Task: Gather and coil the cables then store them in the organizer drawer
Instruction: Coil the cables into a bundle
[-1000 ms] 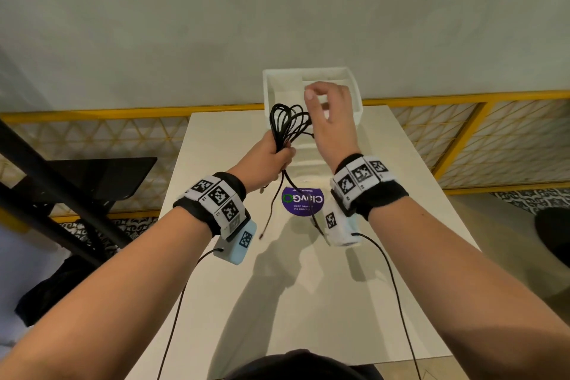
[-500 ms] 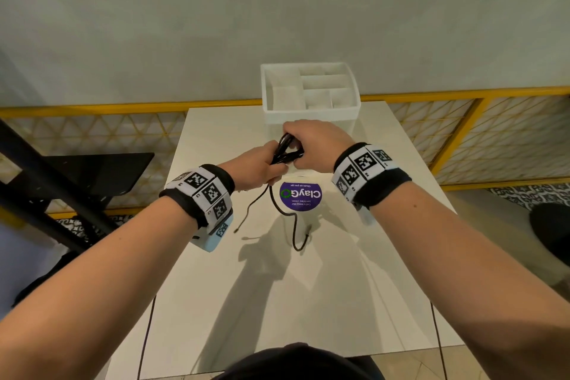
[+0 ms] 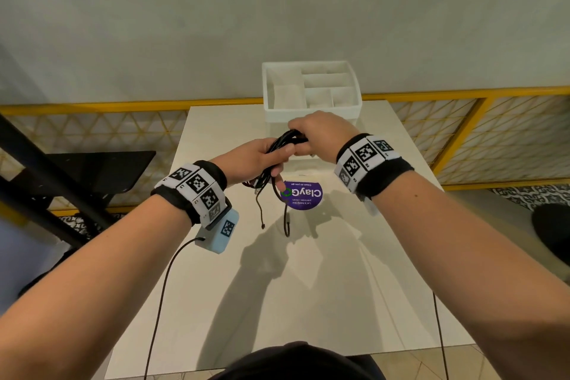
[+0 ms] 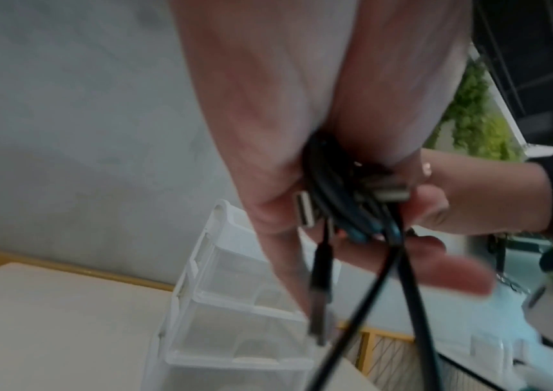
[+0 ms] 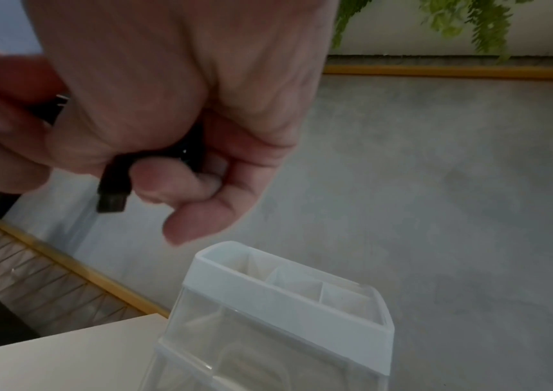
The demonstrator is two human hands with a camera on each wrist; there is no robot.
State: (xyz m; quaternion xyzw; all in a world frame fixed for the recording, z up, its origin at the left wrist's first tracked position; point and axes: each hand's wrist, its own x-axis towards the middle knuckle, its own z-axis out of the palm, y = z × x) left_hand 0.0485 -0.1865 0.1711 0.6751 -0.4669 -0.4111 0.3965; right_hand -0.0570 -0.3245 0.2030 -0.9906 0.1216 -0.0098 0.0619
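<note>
Now both hands clamp the cables [image 3: 279, 148] above the table [image 3: 308, 287], left hand [image 3: 251, 159] gripping the bundle, right hand [image 3: 320, 136] pinching one end, likely tidying the coil before the organizer [image 3: 311, 114].

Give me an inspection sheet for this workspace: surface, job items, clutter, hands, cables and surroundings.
Surface: pale table, shadows of the arms across it.
Job's things: bundle of black cables held above the table; white organizer at the far edge, its top compartments showing nothing inside.
Clutter: round purple ClayGo sticker on the table.
Hands: left hand grips the bundle; right hand grips its other end.
Cables: loose ends dangle below the left hand; USB plugs show in the left wrist view.
Surroundings: grey wall, yellow railing, black furniture at left.
</note>
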